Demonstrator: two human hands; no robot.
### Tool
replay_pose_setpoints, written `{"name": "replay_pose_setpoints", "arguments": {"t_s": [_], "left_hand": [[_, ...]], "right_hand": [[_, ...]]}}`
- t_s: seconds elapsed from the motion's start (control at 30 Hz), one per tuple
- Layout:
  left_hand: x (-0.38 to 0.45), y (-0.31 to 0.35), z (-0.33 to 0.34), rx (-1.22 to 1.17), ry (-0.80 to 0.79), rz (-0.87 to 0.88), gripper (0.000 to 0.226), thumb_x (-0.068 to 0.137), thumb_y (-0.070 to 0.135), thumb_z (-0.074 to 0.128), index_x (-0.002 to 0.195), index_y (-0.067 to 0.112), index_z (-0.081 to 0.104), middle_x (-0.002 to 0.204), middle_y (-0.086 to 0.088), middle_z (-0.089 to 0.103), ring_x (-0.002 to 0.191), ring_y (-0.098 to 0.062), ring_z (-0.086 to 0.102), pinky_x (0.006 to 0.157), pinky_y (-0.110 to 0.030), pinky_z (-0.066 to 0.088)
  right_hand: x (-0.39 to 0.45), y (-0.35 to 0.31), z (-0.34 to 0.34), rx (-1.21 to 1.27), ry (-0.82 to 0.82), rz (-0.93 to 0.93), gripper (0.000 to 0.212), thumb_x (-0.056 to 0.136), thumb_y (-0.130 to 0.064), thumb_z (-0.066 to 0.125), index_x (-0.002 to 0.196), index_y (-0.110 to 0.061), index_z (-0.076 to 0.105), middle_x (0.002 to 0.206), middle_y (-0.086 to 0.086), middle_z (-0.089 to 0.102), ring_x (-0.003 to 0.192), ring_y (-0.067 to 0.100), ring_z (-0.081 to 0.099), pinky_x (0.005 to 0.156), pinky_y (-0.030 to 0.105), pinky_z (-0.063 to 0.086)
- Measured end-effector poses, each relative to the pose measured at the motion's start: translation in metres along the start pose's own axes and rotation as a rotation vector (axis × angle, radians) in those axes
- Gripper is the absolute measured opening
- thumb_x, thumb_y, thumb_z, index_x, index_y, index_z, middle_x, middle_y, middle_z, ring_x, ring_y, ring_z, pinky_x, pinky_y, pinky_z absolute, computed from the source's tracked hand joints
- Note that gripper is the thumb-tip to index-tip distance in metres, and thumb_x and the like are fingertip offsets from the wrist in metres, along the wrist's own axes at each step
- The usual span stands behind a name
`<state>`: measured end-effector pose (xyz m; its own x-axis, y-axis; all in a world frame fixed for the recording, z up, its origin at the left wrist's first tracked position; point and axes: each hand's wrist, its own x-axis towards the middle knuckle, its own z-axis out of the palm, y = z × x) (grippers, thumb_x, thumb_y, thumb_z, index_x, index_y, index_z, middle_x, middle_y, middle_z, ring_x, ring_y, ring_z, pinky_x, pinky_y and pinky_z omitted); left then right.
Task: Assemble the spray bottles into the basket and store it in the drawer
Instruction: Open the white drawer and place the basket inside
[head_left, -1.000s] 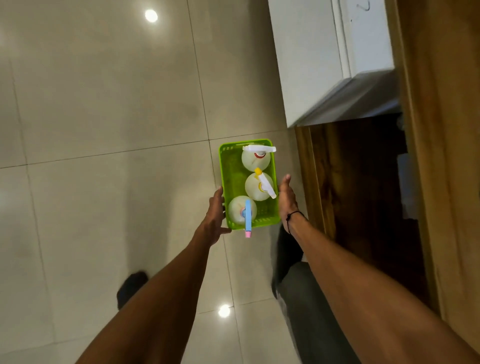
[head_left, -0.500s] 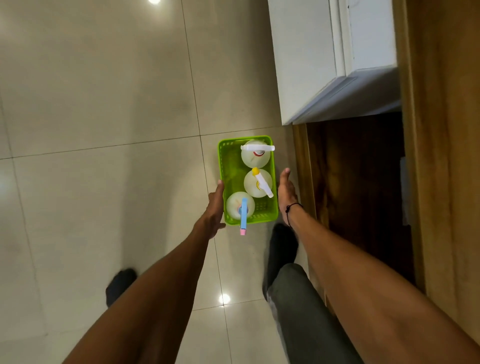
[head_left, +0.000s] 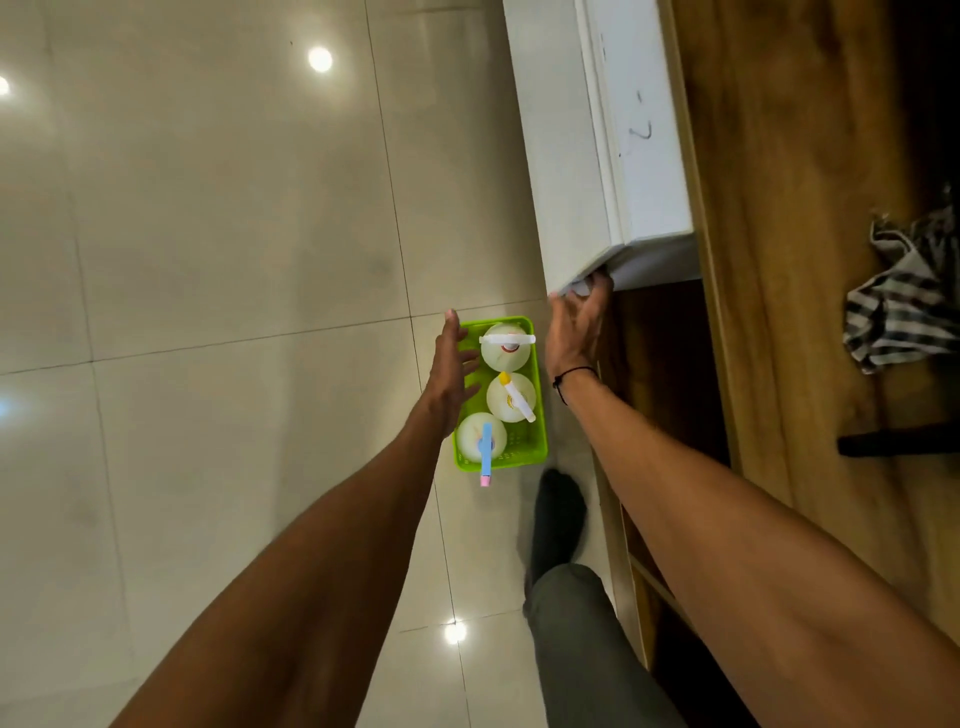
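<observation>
The green basket (head_left: 522, 452) sits on the tiled floor (head_left: 208, 260), close beside the wooden cabinet front (head_left: 660, 364), with three spray bottles standing in a row inside it. The bottle with the white trigger head (head_left: 506, 347) is at the far end, the one with the yellow-and-white head (head_left: 511, 397) in the middle, and the one with the blue head (head_left: 480, 437) at the near end, its pink-tipped nozzle sticking out over the basket's near edge. The left hand (head_left: 454, 364) is open with fingers spread, above the basket's left rim and holding nothing. The right hand (head_left: 576, 325) reaches to the lower corner of the white drawer (head_left: 582, 171), its fingertips curled under that corner. A striped cloth (head_left: 898, 306) lies on the wooden top at the right. A socked foot (head_left: 558, 514) stands just near the basket's near right corner.
</observation>
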<state>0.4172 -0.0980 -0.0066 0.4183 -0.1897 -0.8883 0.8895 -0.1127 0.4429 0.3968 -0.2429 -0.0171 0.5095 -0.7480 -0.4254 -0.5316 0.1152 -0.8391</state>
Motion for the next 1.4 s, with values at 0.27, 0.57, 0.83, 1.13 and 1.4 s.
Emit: {"name": "replay_pose_setpoints", "arguments": {"t_s": [0.27,0.57,0.83,1.13,1.4], "left_hand": [[-0.001,0.058,0.027,0.077,0.007,0.163,0.074,0.106,0.069,0.029,0.154,0.019,0.052,0.157,-0.012,0.049,0.148,-0.028,0.044,0.124,-0.049,0.034],[-0.019,0.1,0.019,0.106,-0.101,0.205,0.075,0.104,0.073,0.03,0.157,0.023,0.049,0.15,-0.011,0.057,0.138,-0.024,0.055,0.118,-0.05,0.04],[-0.037,0.114,-0.016,0.127,-0.034,0.261,0.034,0.104,0.066,0.044,0.111,0.04,0.064,0.119,0.01,0.071,0.114,-0.012,0.066,0.1,-0.039,0.052],[-0.051,0.121,-0.069,0.081,0.055,0.273,0.029,0.106,0.062,0.046,0.109,0.037,0.062,0.112,0.013,0.069,0.106,-0.01,0.066,0.086,-0.032,0.055],[-0.056,0.12,-0.111,0.104,0.15,0.255,0.054,0.098,0.075,0.046,0.113,0.027,0.064,0.138,-0.008,0.066,0.13,-0.03,0.063,0.112,-0.049,0.053]], "right_hand": [[-0.014,-0.016,0.006,-0.266,-0.083,0.025,0.08,0.086,-0.001,0.056,0.161,-0.013,0.029,0.16,0.011,0.046,0.137,0.034,0.055,0.114,0.046,0.047],[-0.045,-0.021,0.031,-0.313,-0.257,-0.004,0.075,0.083,0.009,0.051,0.154,-0.011,0.046,0.147,0.01,0.057,0.131,0.035,0.055,0.111,0.05,0.047],[-0.066,-0.042,0.059,-0.459,-0.468,-0.003,0.072,0.084,0.008,0.05,0.151,-0.018,0.052,0.14,0.012,0.061,0.128,0.035,0.056,0.108,0.049,0.05],[-0.093,-0.058,0.094,-0.601,-0.628,-0.008,0.078,0.085,0.002,0.049,0.157,-0.027,0.045,0.145,0.015,0.055,0.13,0.036,0.055,0.11,0.045,0.05],[-0.114,-0.069,0.126,-0.652,-0.729,-0.02,0.08,0.082,0.001,0.043,0.157,-0.027,0.045,0.147,0.016,0.059,0.135,0.039,0.054,0.11,0.048,0.05]]}}
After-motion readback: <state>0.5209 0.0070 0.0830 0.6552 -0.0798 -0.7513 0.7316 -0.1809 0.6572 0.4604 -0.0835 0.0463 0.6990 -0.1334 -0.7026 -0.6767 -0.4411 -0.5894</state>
